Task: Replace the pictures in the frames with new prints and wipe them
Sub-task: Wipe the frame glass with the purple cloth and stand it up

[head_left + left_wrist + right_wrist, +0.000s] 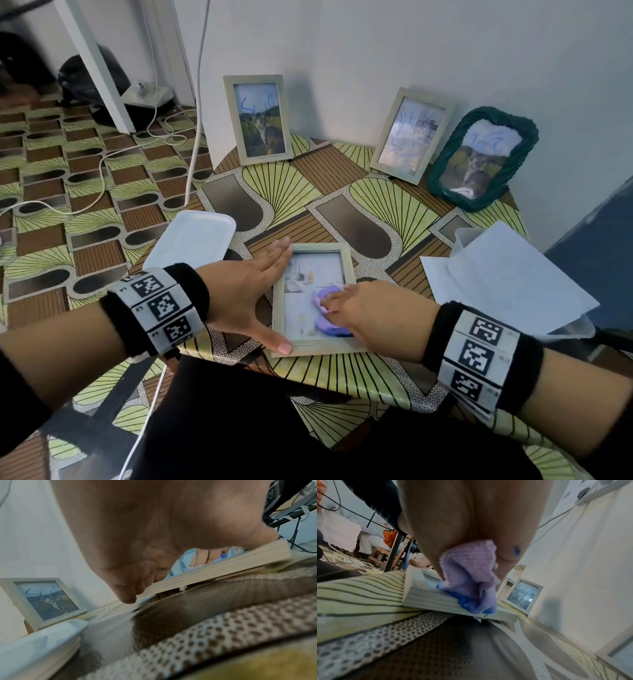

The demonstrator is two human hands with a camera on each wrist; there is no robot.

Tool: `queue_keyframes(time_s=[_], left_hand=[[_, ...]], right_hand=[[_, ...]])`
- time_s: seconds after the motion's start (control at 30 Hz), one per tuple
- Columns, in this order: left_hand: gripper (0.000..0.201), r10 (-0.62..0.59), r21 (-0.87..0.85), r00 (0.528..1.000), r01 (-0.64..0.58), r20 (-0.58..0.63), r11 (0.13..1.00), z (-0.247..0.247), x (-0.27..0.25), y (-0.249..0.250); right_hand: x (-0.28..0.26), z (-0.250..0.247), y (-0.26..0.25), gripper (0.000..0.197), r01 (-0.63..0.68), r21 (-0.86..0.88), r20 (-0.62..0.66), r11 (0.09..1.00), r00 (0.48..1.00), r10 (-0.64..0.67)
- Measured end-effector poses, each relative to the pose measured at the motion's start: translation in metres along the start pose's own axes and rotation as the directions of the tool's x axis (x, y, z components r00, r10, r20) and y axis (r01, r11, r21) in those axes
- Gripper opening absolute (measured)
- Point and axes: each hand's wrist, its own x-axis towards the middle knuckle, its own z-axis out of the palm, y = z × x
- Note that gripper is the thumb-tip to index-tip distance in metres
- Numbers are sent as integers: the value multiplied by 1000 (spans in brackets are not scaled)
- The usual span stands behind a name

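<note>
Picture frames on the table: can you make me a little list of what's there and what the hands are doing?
Flat frame: lying on table
Left hand: steadies its left edge, fingers straight
Right hand: pinches purple cloth on the glass
Standing frames: two pale, one green, all with blue scribbles
Papers: right side

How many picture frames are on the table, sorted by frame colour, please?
Pale wooden picture frames: 3, one flat under the hands, two standing by the wall
Dark green woven picture frame: 1
Total: 4
</note>
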Motion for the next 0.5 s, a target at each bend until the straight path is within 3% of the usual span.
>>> queue_keyframes(time_s=[0.1,0.17,0.5], left_hand=[[150,1,-3,1000,-1,5,1000,-1,1,1],[149,3,-6,1000,-3,11,1000,-1,1,1],[149,-3,-1,1000,3,19,1000,-1,2,0]], right_hand=[[8,1,4,21,-29,-39,-36,999,999,28],[19,3,9,32,-74,-109,-51,991,996,68],[67,-15,19,21,-209,-54,-47,976,977,207]])
